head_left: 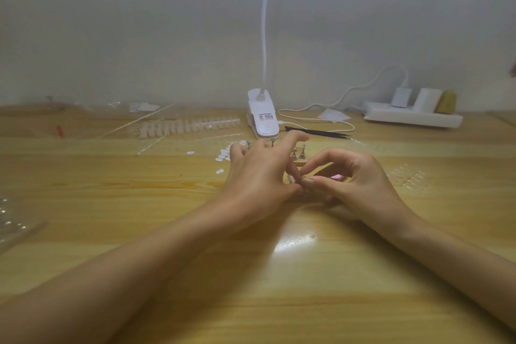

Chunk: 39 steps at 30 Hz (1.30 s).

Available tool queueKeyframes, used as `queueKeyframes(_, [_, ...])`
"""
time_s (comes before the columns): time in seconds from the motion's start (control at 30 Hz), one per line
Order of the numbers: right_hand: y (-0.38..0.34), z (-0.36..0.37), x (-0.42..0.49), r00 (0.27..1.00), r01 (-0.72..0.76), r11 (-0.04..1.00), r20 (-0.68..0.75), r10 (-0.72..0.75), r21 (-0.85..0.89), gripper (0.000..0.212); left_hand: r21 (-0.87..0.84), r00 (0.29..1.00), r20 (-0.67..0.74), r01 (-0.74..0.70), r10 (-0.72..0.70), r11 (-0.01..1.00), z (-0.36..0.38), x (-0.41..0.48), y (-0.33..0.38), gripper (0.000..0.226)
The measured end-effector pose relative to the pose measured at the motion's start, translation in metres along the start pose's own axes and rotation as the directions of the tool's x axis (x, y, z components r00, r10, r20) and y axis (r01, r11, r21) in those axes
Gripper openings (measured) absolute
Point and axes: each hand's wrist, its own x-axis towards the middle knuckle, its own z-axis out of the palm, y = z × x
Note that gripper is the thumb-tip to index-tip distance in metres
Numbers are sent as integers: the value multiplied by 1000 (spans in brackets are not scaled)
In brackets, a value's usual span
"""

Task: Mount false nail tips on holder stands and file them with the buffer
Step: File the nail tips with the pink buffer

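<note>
Standing in a wooden block (301, 161), silver metal holder stands (302, 153) sit behind left hand (257, 176) and right hand (360, 179), both pinching a pale false nail tip (291, 179).

A pale wooden tabletop (279, 274) is seen, along whose far side a white clip lamp base (264, 117), a looped white cable (315, 121), a white power strip (413, 118) and black tweezers (318, 132) are laid. Left of the lamp base a strip of false nail tips (190, 125) is set out, with small white oval stickers (223, 155) scattered nearer. A wooden block of metal holder stands (300, 154) is placed just before the lamp base, clear nail tips (406, 176) are spread at the right, and a clear bag (14, 220) is found at the left edge.
</note>
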Motion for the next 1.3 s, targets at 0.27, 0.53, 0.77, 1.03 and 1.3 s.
queueKeyframes(0.27, [0,2,2,1000,24,1000,-14,-24,-1,12,-55,1000,20,20,-19,998,1,2,-2,68])
queueKeyframes(0.53, [3,3,1,999,24,1000,-34,-24,-18,11,9,1000,-1,-2,2,1000,2,4,-4,69])
queueKeyframes(0.77, [3,0,2,999,20,1000,-44,-20,9,6,-25,1000,15,2,-2,1000,1,4,-4,70])
queueKeyframes(1.03, [3,-14,-8,958,277,915,5,-288,-293,17,-54,1000,27,12,-10,998,1,5,-5,70])
queueKeyframes(1.3, [5,-11,-7,887,451,794,107,-449,-408,21,-58,1000,28,6,-4,998,1,5,-7,65])
